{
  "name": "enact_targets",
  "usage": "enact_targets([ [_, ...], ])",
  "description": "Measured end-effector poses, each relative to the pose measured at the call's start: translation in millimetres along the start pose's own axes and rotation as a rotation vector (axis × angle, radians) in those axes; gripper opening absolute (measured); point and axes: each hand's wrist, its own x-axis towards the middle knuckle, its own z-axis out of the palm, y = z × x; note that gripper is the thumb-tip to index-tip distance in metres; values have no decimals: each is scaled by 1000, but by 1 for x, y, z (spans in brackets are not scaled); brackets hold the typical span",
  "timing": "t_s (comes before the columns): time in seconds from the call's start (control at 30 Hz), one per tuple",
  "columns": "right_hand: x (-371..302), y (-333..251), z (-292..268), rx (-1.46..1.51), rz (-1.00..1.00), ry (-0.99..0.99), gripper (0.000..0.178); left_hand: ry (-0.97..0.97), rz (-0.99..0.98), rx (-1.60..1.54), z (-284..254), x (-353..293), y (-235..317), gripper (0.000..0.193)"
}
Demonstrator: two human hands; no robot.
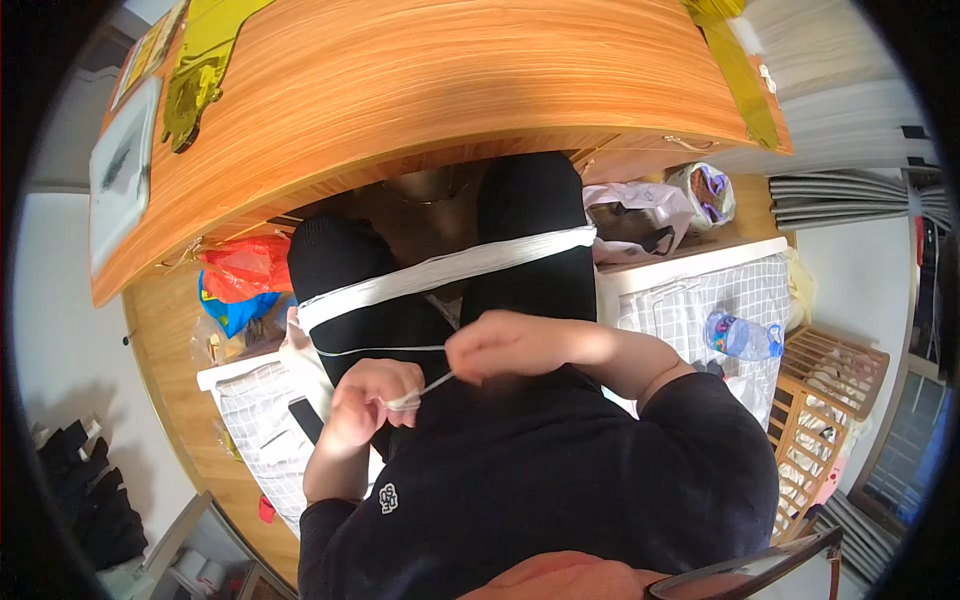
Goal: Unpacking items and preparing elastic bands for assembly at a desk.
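Note:
A skein of white yarn (pixel 450 268) is stretched around both my knees, over black trousers (pixel 525 195). From its left end a single strand (pixel 385 350) runs to my right hand (pixel 505 345), whose fingers are closed on it. The strand slants on from there to my left hand (pixel 375 395). Curled fingers of that hand hold a small wrap of the yarn (pixel 403 403). Both hands are close together in front of my lap, the right a little farther away. The right fingertips are partly hidden and slightly blurred.
A wooden desk (pixel 430 80) spans the far side above my knees. Beside my left leg lie a red plastic bag (pixel 245 268) and a phone (pixel 306 418). At my right are a pale bag (pixel 650 215), a plastic bottle (pixel 740 336) on checked cloth, and a wooden rack (pixel 805 440).

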Motion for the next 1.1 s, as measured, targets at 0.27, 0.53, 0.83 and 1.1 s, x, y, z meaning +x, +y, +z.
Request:
enact_targets([
  [0.27,2,13,14,134,166,-94,29,-12,80,293,9,8,-4,81],
  [0.53,4,6,12,31,43,-85,26,211,89,768,15,17,2,63],
  [0.83,10,10,9,-162,-46,3,26,293,-51,537,27,16,19,85],
  [1.1,9,-4,5,-294,-73,89,21,241,156,1355,17,24,20,20],
])
